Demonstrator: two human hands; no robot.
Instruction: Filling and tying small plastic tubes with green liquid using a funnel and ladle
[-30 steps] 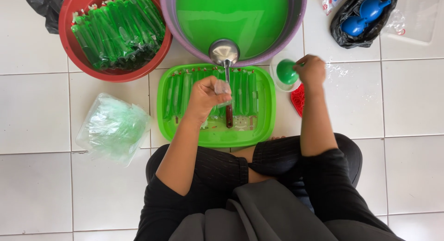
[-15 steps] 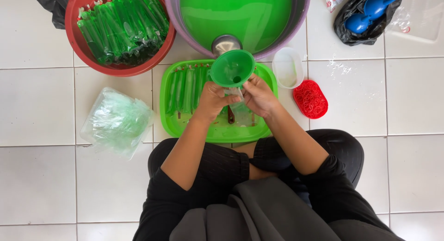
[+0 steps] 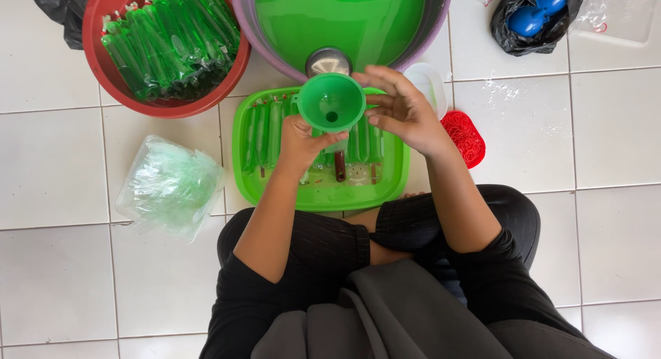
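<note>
Funnel [image 3: 331, 102] sits upright over the green tray [image 3: 392, 187], mouth up toward my head camera, its spout pointing down, hidden in my left hand [image 3: 300, 142]. That grip is closed around the stem, perhaps with a plastic tube, which I cannot make out. My right hand [image 3: 403, 111] hovers just beside the rim, fingers spread, holding nothing. The ladle [image 3: 328, 59] lies just beyond, nearer my right.

I saw the tray [image 3: 385, 193] on the floor just ahead of the knees, with the basin [image 3: 441, 14] beyond it. The bowl of filled tubes [image 3: 103, 69] sat to the basin's left (nearly touching). The funnel [image 3: 331, 102] hung over the tray, and the bag of wrappers [image 3: 169, 187] lay left of it.
</note>
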